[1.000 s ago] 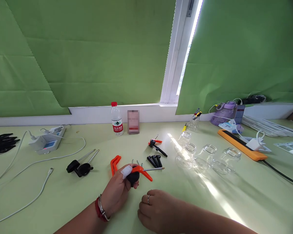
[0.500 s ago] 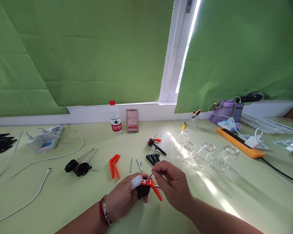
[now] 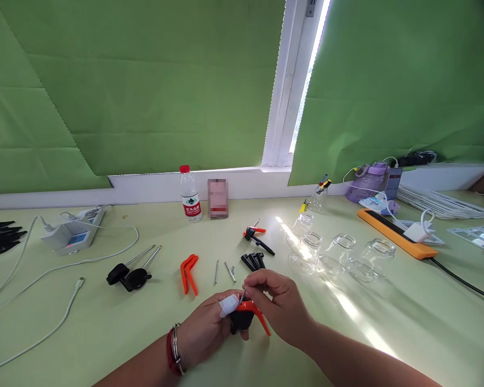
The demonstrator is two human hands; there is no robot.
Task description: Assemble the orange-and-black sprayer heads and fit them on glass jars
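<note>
My left hand point(image 3: 205, 325), with white tape round its thumb, is closed on a black rounded part point(image 3: 242, 321). Across the top of that part lies a bent orange lever point(image 3: 261, 321), one leg pointing down to the right. A thin metal pin point(image 3: 242, 295) is pinched between the thumb and fingers of my right hand point(image 3: 280, 303). Its lower end meets the orange lever beside my left thumb; whether it sits in a hole is hidden. Beyond my hands lie two loose orange levers point(image 3: 189, 274), metal pins point(image 3: 216, 272) and several black tubular pieces point(image 3: 253, 262).
Two black round parts with metal rods point(image 3: 137, 278) lie left. Further back are a black-and-orange piece point(image 3: 258, 240) and a water bottle point(image 3: 191, 199). Several glass jars point(image 3: 341, 252) and an orange power strip point(image 3: 395, 234) stand right. White cables point(image 3: 64, 266) cross the left side.
My right hand has moved slightly left and tipped the pin more upright against the orange lever. The held black part has shifted slightly right.
</note>
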